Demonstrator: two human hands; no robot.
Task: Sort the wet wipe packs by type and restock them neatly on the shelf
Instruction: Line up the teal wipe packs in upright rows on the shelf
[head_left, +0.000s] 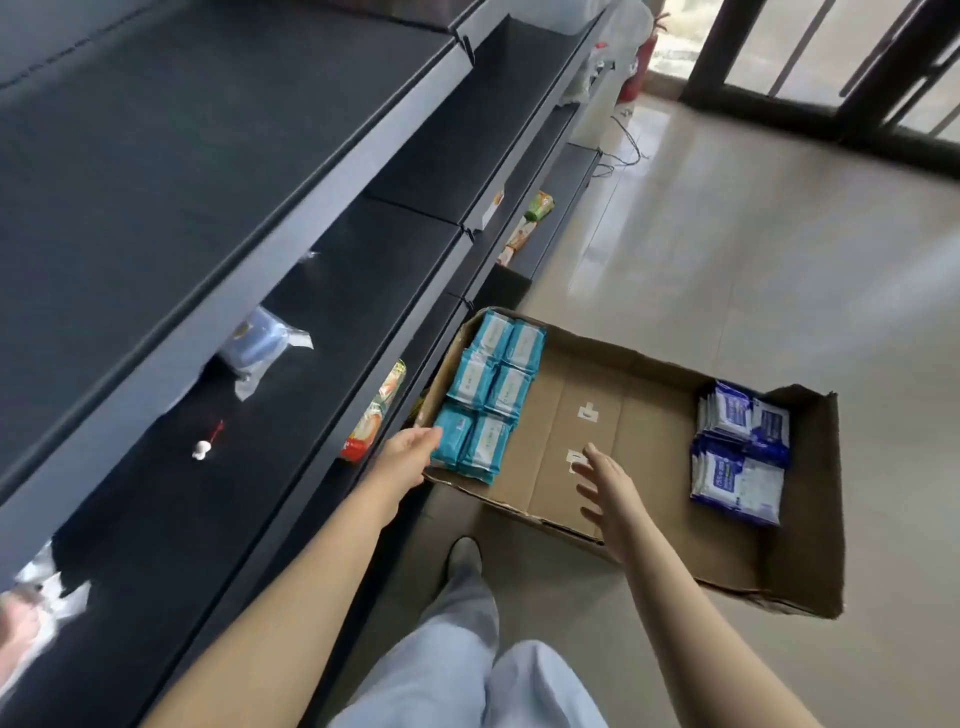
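An open cardboard box (613, 395) lies on the floor beside the dark shelf unit (218, 270). Several light blue wet wipe packs (485, 395) fill its left end in two rows. Dark blue and white wipe packs (740, 457) are stacked at its right end. My left hand (410, 452) reaches to the nearest light blue pack, fingers straight and touching its left edge. My right hand (605, 491) hovers over the bare middle of the box, fingers spread and holding nothing.
On the shelf lie a clear-wrapped blue item (260, 345), a small white and red object (205, 447) and orange snack packs (374, 415). More snack packs (524, 223) sit farther along. Glossy tiled floor (727, 249) stretches right. My legs and shoe (465, 558) are below the box.
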